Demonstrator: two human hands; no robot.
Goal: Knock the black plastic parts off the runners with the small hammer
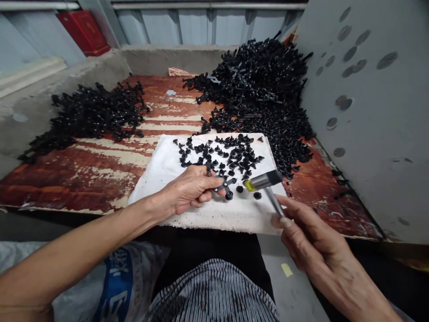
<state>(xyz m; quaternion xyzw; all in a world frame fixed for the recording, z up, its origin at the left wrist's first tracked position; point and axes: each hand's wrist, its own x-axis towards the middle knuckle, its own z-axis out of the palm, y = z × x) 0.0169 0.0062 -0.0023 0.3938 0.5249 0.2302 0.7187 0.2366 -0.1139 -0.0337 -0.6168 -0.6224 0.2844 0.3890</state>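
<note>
My left hand point(197, 188) pinches a small black plastic bracket with several arms point(225, 185) just above a white cloth-covered board point(187, 219). Round knobs sit at the ends of the bracket's arms. In my right hand point(311, 241) is a small hammer point(266, 180), gripped by its metal handle. The hammer head has a yellow end turned toward the bracket and a black end on the other side; it hovers to the right of the bracket, apart from it. Loose black suction-cup-like pieces point(234, 152) lie scattered on the board beyond my hands.
A tall heap of black parts point(261, 76) covers the table's right rear. Another pile of black assembled pieces point(97, 109) lies at left. A grey spotted panel point(368, 112) walls off the right side. At back left stands a red box point(83, 32).
</note>
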